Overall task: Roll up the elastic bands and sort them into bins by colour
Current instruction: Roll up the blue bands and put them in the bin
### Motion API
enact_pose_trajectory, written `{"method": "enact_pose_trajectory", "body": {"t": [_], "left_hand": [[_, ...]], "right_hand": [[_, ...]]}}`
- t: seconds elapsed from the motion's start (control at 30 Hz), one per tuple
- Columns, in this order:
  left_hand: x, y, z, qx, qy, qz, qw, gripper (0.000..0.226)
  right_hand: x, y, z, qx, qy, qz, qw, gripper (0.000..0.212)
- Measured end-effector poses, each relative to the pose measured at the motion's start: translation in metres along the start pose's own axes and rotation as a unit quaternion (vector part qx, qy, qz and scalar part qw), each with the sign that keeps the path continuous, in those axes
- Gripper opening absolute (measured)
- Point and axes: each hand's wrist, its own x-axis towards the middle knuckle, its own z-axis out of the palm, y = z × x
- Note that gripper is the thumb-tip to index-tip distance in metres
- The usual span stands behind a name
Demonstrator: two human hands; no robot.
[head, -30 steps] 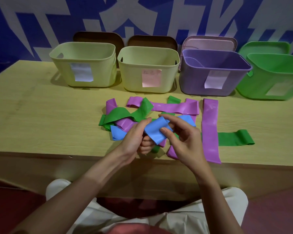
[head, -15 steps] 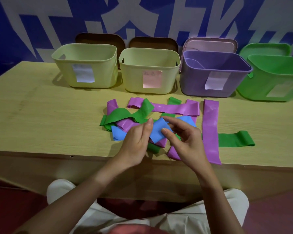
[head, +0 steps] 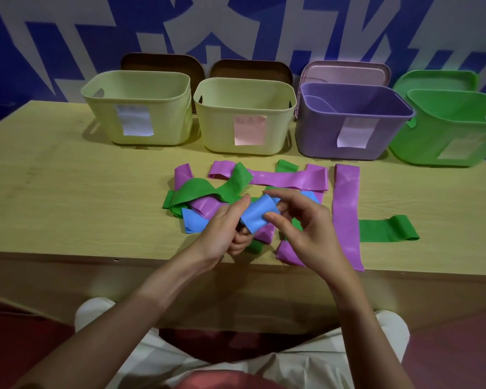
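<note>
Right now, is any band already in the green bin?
No: the green bin shows only bare inside walls, and the green bands lie on the table.

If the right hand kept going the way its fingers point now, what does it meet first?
The right hand points up-left, so it would first press further into the blue band it already pinches, then probably the left hand just beyond.

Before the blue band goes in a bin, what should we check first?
1. Both hands hold the blue band: left hand and right hand grip it: ok.
2. Band fully rolled: only partly curled: not ok.
3. Other end free: it runs under the band pile: cannot tell.
4. Bins open: lids stand behind them: ok.
5. Which bin is for blue: the label on the far left bin is unreadable: cannot tell.
</note>
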Motion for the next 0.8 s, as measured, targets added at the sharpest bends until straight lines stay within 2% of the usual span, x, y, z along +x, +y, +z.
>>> {"method": "enact_pose_trajectory", "body": {"t": [0.13, 0.3, 0.47, 0.57, 0.63, 0.73, 0.8], "left_hand": [[0.0, 0.005, -0.012, 0.037, -0.038, -0.043, 0.998, 0.051], [0.001, 0.013, -0.027, 0.098, -0.07, -0.091, 0.989, 0.054], [0.002, 0.02, -0.046, 0.143, -0.125, -0.144, 0.971, 0.056], [0.001, 0.015, -0.058, 0.075, -0.102, -0.162, 0.979, 0.064], [-0.001, 0.011, -0.067, -0.012, -0.092, -0.19, 0.978, 0.067], [-0.005, 0.012, -0.076, -0.137, -0.139, -0.245, 0.95, 0.052], [-0.007, 0.011, -0.08, -0.181, -0.172, -0.255, 0.934, 0.047]], "right_hand": [[0.005, 0.007, -0.006, -0.078, -0.03, -0.026, 0.996, 0.028], [0.016, 0.005, -0.008, -0.177, -0.126, -0.11, 0.97, 0.034], [0.021, 0.006, 0.0, -0.147, -0.132, -0.124, 0.972, 0.031], [0.02, 0.01, 0.003, -0.103, -0.121, -0.109, 0.981, 0.026], [0.02, 0.011, 0.005, -0.087, -0.124, -0.101, 0.983, 0.023], [0.02, 0.012, 0.01, -0.071, -0.138, -0.099, 0.983, 0.022], [0.021, 0.013, 0.014, -0.06, -0.151, -0.096, 0.982, 0.022]]}}
